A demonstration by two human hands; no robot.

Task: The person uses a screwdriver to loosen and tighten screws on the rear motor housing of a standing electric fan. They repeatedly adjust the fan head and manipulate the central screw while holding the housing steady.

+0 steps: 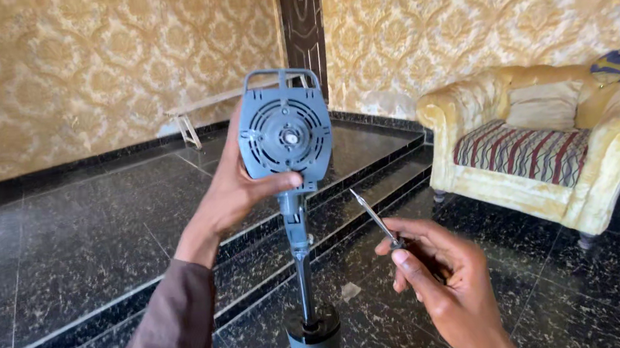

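Floor: black speckled polished tile [62, 249] fills the lower view, with two shallow steps rising to a raised level on the left.
Right hand: the right hand [438, 276], nearest the camera at lower right, is closed around the handle of a screwdriver [374, 217]; the thin metal shaft points up and left, its tip close to the fan's neck but not touching it.
Fan stand: a grey pole base [314, 344] stands upright at bottom centre, with a slim metal rod rising from it.
Left hand: the left hand [237, 186], in a brown sleeve, grips the side of the grey fan motor housing [285, 130], thumb across its lower front edge.
Housing: it sits upright on top of the rod, its round vented face towards the camera.
Sofa: a yellow armchair [556, 146] with a striped seat cushion stands to the right, well apart.
Far wall: gold patterned wallpaper, a dark door [302, 12], and a pale bench [201, 108] beside it.
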